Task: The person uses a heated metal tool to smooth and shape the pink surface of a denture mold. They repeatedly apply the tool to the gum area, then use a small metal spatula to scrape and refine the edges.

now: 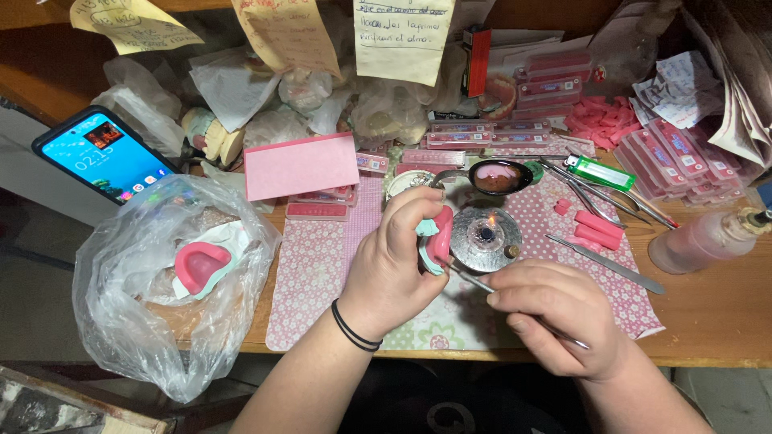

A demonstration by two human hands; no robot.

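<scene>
Step in hand, by the look of it: shaping pink wax on a dental model w/ a heated tool. Left hand [394, 261] is clenched around the model [436, 235] — pink wax over a pale teal base — held just left of the small lit burner [485, 235]. Right hand [559, 313] pinches a thin metal tool [515, 305] like a pen, tip touching the model's lower edge. Next move prob. calls for a steady tip, light pressure, and keeping fingers off the flame.

Packages & paper:
- flat pink boxes [683, 153], stacked at far right and back centre, long rectangles
- plain pink card [300, 165], behind left hand, tilted
- three yellowish handwritten notes [402, 36] hanging along the back edge
- clear plastic bag [161, 281] at left — another pink-and-teal model inside
- phone [104, 154], screen lit, far left
- green lighter [599, 171] and clear bottle [700, 239] at right
</scene>
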